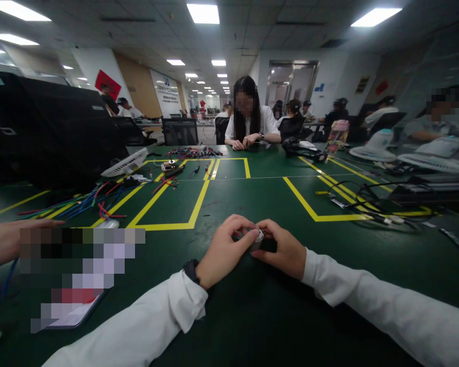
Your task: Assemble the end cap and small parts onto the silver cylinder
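White sleeves reach over the green bench. Near its front edge, left hand and right hand together pinch a small grey cylinder with their fingertips. Two-handed handling looks like the current step; the next move likely needs a steady grip.

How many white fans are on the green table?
3: a left fan, a fan just right of the bottle, and a far-right fan. Others may be hidden.
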### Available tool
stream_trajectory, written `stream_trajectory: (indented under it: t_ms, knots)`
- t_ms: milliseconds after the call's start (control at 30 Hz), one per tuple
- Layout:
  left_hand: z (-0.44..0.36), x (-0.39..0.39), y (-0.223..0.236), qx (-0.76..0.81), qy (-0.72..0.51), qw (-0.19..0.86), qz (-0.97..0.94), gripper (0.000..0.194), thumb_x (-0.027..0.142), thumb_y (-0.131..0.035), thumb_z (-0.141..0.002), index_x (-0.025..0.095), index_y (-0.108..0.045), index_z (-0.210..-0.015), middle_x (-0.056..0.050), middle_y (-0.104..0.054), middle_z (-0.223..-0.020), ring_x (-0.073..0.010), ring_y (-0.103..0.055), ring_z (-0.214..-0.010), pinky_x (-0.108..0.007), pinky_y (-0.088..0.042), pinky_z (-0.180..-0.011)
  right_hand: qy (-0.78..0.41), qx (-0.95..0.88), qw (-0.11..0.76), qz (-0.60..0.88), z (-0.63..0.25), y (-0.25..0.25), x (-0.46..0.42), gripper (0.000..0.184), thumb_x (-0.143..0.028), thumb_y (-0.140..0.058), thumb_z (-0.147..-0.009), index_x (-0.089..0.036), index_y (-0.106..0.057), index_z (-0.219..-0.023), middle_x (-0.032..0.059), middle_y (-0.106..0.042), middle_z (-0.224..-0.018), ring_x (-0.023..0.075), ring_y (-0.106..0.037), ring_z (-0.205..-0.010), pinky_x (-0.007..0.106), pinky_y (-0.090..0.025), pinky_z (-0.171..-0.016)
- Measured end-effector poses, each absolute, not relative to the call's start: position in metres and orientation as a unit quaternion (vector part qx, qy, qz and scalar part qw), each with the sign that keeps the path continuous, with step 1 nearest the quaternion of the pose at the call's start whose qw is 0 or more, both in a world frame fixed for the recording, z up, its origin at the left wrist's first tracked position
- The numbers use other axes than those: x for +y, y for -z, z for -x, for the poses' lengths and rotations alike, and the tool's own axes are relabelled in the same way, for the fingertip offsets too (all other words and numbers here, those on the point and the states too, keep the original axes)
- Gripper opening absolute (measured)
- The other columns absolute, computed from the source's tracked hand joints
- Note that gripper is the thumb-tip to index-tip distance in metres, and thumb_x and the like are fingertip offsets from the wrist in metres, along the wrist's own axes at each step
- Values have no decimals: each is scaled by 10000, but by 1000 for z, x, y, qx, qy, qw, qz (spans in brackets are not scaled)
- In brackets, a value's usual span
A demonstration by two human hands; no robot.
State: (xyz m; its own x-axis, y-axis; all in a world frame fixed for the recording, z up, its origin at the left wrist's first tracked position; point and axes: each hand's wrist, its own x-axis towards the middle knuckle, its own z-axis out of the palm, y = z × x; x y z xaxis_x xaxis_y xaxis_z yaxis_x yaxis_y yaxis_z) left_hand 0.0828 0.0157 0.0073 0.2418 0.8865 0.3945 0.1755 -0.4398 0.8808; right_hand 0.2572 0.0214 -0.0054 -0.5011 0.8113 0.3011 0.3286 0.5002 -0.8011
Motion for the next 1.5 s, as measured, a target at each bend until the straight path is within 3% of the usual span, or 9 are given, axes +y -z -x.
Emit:
stream_trajectory:
  t_ms: [267,500,667,867,1000,1200,1500]
  knots:
    - [-67,19,-17,391,-500,336,-696,140,286,-608,-796,237,-718,-868,-63,-606,-934,-217,-550,-904,-320,-406,-792,-327,-804,333,369,-259,2,18,406,-198,-649,-699,-187,-470,-1064,41,-576,-1019,144,-567,-939,331,-473,-857]
    - [-32,26,-2,412,-365,247,-797,118,319,-693,-717,343,-746,-820,-43,-583,-1151,-293,-451,-1094,-433,-288,-955,-279,-812,320,400,-276,3,18,404,-234,-649,-707,-206,-488,-1076,44,-567,-1048,162,-550,-969,356,-452,-875]
    - [-31,26,4,392,-323,188,-841,144,349,-693,-714,373,-740,-847,-29,-575,-1235,-311,-464,-1094,-464,-315,-926,-294,-806,313,408,-282,-1,15,401,-235,-639,-719,-202,-483,-1088,47,-571,-1064,155,-555,-985,350,-450,-892]
    - [-26,26,-6,440,-334,270,-789,312,389,-550,-826,312,-642,-1113,-39,-565,-1258,-264,-456,-1170,-454,-300,-1008,-297,-802,320,408,-288,-1,17,413,-268,-660,-711,-205,-481,-1078,39,-588,-1036,151,-578,-951,341,-479,-864]
    - [-7,27,-3,482,-408,361,-686,268,384,-517,-851,246,-673,-1019,-52,-647,-1090,-232,-549,-1051,-396,-356,-968,-288,-767,370,437,-323,5,22,448,-330,-660,-720,-205,-450,-1096,62,-589,-1056,168,-590,-967,351,-494,-864]
    - [15,33,10,429,-542,536,-484,155,297,-620,-798,172,-690,-860,-52,-663,-924,-168,-588,-876,-297,-437,-822,-126,-681,405,596,-421,11,16,531,-395,-691,-659,-215,-467,-1106,116,-587,-1063,222,-598,-940,373,-484,-860]
    - [13,33,10,404,-560,565,-452,137,267,-648,-775,145,-691,-821,-53,-662,-855,-150,-577,-817,-267,-434,-763,-73,-475,333,811,-516,-1,-6,547,-450,-702,-589,-206,-476,-1023,140,-612,-924,211,-606,-752,346,-481,-683]
